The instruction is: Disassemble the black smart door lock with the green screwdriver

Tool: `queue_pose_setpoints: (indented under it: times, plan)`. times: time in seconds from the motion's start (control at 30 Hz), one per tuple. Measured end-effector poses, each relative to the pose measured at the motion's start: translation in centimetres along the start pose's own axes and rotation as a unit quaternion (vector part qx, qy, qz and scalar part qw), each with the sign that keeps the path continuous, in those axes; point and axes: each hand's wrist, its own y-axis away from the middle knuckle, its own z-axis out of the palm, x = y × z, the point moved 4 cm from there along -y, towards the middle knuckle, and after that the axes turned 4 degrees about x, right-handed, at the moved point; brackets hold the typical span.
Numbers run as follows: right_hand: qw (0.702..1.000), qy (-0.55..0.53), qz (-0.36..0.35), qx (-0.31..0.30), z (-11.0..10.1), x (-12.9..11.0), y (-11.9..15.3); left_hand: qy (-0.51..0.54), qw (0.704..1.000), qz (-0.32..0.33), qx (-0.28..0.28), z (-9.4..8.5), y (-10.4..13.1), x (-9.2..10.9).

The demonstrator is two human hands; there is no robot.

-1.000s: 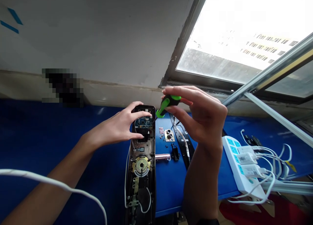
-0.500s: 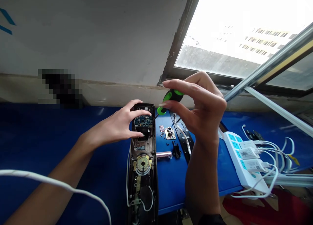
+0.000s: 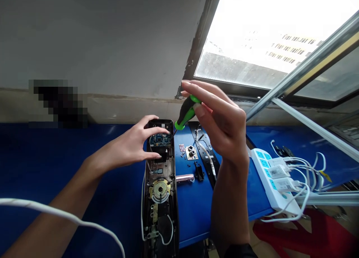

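A long black device housing (image 3: 161, 220) lies open on the blue table, its inside facing up. Near its far end is a blue circuit board (image 3: 160, 139). My left hand (image 3: 137, 140) rests across that end, thumb and fingers spread against the housing and board. In my right hand (image 3: 221, 119) is a green and black screwdriver (image 3: 186, 112), pinched between thumb and fingers near the top of its handle. The screwdriver slants down to the left, its tip at the board's right edge. Whether it sits on a screw is too small to tell.
Right of the housing lie a metal plate part (image 3: 192, 152), small screws, a black bracket (image 3: 199, 172), a pink cylinder (image 3: 185, 178) and a black panel (image 3: 207, 157) with a white cable. A white power strip (image 3: 273, 183) stands farther right. Another white cable (image 3: 70, 217) crosses the lower left.
The view has shifted slightly, moving the scene left. My right hand has turned and its fingers have straightened around the screwdriver, which stands a little steeper. My left hand keeps its place on the housing.
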Motion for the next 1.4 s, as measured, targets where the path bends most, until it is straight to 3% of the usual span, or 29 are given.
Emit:
queue_pose_setpoints:
  times: [0.1, 0.27, 0.43, 0.5, 0.67, 0.73, 0.83, 0.93, 1.1, 1.4]
  plan:
    - [0.999, -0.040, 0.012, -0.023, 0.0, -0.1, 0.0, 0.009, 1.000, 0.000, 0.001, -0.1, -0.1, 0.3]
    - [0.997, -0.030, 0.017, 0.062, -0.1, 0.1, 0.0, 0.007, 1.000, -0.021, -0.005, -0.2, 0.1, 0.5]
    - [0.995, -0.057, 0.072, -0.038, 0.7, 0.2, -0.1, -0.007, 1.000, -0.025, -0.014, -0.1, 0.3, 1.0]
    - [0.995, -0.046, 0.083, -0.035, 0.2, 0.0, 0.1, -0.034, 0.999, -0.005, 0.005, -0.3, 0.3, 1.6]
    - [0.995, -0.023, 0.083, 0.046, -2.8, -0.4, 0.7, -0.072, 0.990, 0.100, 0.070, -0.3, 0.0, 4.6]
    - [0.994, 0.009, 0.111, 0.001, -3.4, 0.4, 1.1, -0.072, 0.985, 0.139, 0.073, 0.3, -0.1, 5.7]
    - [0.967, 0.052, 0.198, -0.151, -3.0, 2.8, 1.9, -0.074, 0.980, 0.176, 0.055, 1.7, -0.1, 6.7]
    - [0.942, 0.009, 0.265, -0.206, -2.0, 5.3, 2.5, -0.075, 0.978, 0.191, 0.033, 3.0, -0.1, 6.9]
    - [0.941, 0.001, 0.262, -0.212, -0.7, 7.6, 2.6, -0.063, 0.981, 0.184, 0.009, 4.1, -0.1, 6.5]
    - [0.943, 0.001, 0.257, -0.214, 0.0, 8.5, 2.8, -0.073, 0.981, 0.182, 0.004, 4.0, -0.3, 6.5]
